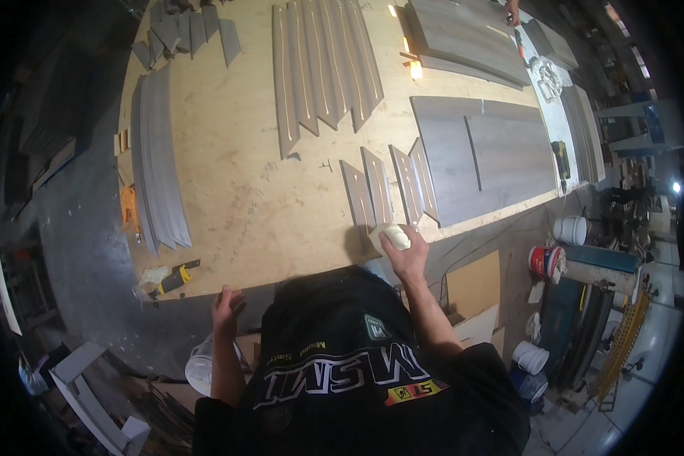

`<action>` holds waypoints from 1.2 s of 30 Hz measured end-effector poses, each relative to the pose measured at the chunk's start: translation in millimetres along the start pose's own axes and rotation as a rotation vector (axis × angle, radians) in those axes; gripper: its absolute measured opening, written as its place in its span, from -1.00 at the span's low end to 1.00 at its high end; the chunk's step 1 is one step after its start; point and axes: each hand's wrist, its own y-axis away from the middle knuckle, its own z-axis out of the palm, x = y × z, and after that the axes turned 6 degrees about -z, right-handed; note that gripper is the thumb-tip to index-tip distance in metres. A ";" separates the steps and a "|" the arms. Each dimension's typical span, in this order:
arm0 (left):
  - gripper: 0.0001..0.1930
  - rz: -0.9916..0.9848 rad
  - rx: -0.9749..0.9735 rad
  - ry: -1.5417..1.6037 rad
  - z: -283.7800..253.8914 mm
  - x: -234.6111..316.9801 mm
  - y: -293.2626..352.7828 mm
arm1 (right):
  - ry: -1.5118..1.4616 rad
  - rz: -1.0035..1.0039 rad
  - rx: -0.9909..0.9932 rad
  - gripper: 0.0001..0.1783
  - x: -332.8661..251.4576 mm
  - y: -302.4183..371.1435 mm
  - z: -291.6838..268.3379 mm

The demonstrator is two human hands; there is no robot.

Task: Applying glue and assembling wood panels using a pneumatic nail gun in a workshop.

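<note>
Gripping a white bottle (394, 236) in my right hand (405, 257), fingers wrapped round it, at the near edge of the table (228, 175). Can't tell whether its tip touches anything; hand and angle hide it. Clock centre = bottle, 12 = straight away from me.

Left hand (226, 305) at 8 o'clock, fingers loosely curled and apart, just by the table edge. Nearest item to it: a yellow-and-black tool (176, 280) at 9, on the table corner.

Short grey strips (378, 185) at 12, just beyond the bottle: four, angled ends, each with a pale bead along its face. Long strips (327, 64) between 11 and 12, side by side, same pale beads. Stacked strips (158, 156) at 10, near the left edge. Small offcuts (178, 32) between 10 and 11, far end.

Wide grey panel (505, 156) at 2, flat, dark narrow bar lying on it. Drill (561, 158) past it, same bearing. Co-worker's hand (513, 11) at 1, far side. Red-and-white bucket (546, 261) at 3, off the table.
</note>
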 end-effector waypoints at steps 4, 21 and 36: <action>-0.42 0.014 -0.099 -0.075 -9.9 5.2 -1.2 | 0.027 -0.049 0.012 -0.65 -0.3 0.6 -3.7; -0.65 0.167 -0.357 -0.780 22.7 68.3 48.7 | -0.045 -0.002 0.044 -0.59 -19.8 -87.6 38.3; -0.61 0.433 -0.591 -0.601 105.6 105.2 81.7 | -1.076 0.505 -0.064 -0.47 -73.5 -57.5 46.7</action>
